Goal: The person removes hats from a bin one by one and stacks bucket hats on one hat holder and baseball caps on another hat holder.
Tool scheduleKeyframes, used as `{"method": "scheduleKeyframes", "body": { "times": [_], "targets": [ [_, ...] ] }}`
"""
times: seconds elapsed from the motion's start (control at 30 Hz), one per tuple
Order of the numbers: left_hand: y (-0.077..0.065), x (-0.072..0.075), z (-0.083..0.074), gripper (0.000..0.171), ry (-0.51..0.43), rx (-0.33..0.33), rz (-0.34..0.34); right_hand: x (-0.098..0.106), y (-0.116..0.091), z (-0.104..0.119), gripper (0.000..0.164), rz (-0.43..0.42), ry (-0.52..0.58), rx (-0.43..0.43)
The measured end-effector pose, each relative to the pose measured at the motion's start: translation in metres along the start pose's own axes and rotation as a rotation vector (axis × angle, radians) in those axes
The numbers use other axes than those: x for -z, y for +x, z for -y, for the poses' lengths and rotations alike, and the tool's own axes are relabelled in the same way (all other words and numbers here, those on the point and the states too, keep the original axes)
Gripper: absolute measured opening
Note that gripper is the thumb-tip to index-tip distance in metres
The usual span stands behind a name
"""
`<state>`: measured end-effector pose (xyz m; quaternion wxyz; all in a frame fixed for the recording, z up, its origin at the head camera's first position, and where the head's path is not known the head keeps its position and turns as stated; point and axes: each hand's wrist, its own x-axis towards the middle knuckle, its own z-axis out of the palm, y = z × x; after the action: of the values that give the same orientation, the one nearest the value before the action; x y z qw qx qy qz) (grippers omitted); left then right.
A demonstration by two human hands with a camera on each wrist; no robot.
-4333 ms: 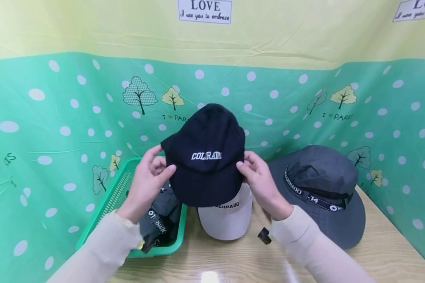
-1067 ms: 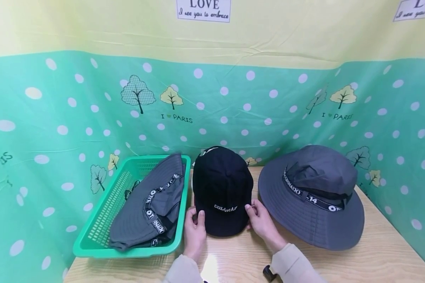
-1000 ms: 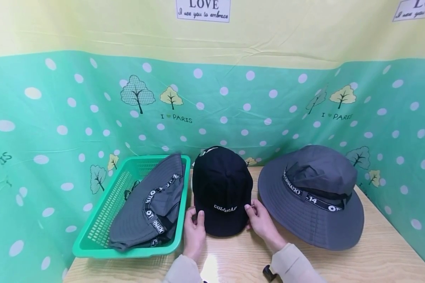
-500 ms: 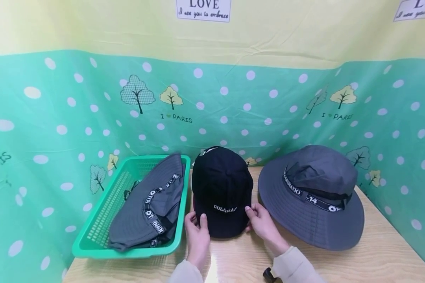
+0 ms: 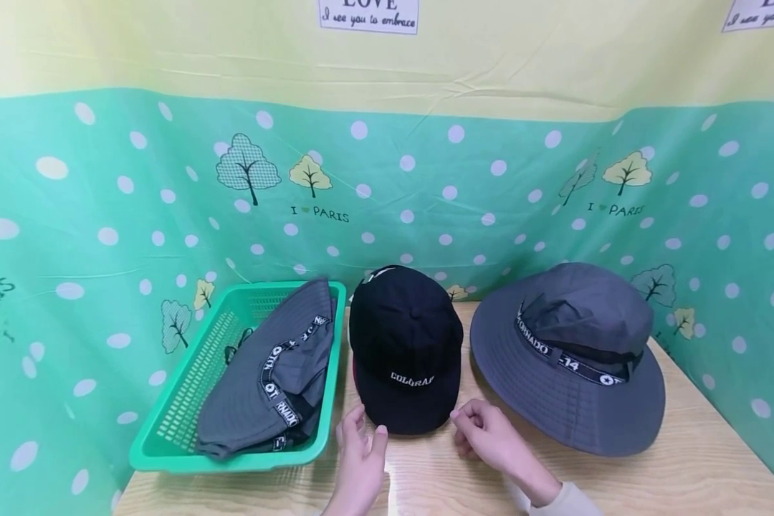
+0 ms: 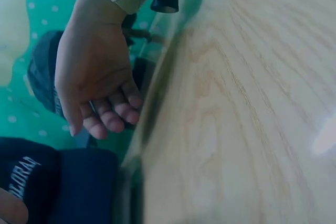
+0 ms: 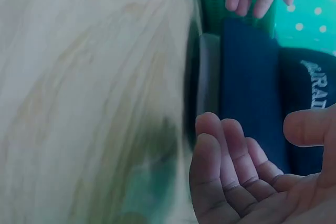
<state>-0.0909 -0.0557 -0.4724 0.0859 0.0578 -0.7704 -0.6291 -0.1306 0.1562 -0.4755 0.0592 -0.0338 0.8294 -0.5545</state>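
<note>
The left hand (image 5: 362,459) and right hand (image 5: 492,436) flank the black cap (image 5: 409,344), fingers loose, gripping nothing; the pale cap (image 7: 209,77) beneath probably props its crown.

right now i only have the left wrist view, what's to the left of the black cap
Observer: The head view shows a green basket there, with a grey hat lying in it.
Operator: ok and the left hand, i only get a bit of it at the edge
Observer: In the head view the left hand is by the left side of the black cap, near its brim, thumb and fingers spread and holding nothing.
Operator: anything showing under that brim
Observer: Yes, in the right wrist view a pale strip shows just beneath it.
</note>
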Motion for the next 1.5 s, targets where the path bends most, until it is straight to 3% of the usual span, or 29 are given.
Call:
{"method": "scheduleKeyframes", "body": {
  "times": [0.17, 0.37, 0.57, 0.87, 1.13, 1.3, 1.5],
  "targets": [
    [-0.007, 0.020, -0.017, 0.041, 0.009, -0.035, 0.127, -0.001, -0.007, 0.014, 0.023, -0.011, -0.050, 0.071],
    [-0.007, 0.049, -0.045, 0.030, 0.004, -0.123, 0.239, -0.007, -0.011, 0.029, 0.019, 0.051, 0.023, 0.153],
    [0.002, 0.081, -0.079, 0.019, 0.116, -0.120, 0.233, -0.020, -0.009, 0.044, 0.018, 0.087, 0.028, 0.213],
    [0.034, 0.120, -0.116, 0.013, 0.403, -0.217, 0.228, -0.041, -0.006, 0.071, 0.019, 0.146, 0.023, 0.299],
    [0.072, 0.142, -0.120, 0.015, 0.572, -0.290, 0.256, -0.059, 0.002, 0.085, 0.016, 0.164, 0.000, 0.330],
    [0.095, 0.154, -0.116, 0.020, 0.652, -0.264, 0.273, -0.073, 0.006, 0.088, 0.015, 0.170, -0.001, 0.368],
    [0.130, 0.166, -0.105, 0.026, 0.700, -0.185, 0.296, -0.091, 0.012, 0.090, 0.014, 0.183, 0.017, 0.375]
  ]
}}
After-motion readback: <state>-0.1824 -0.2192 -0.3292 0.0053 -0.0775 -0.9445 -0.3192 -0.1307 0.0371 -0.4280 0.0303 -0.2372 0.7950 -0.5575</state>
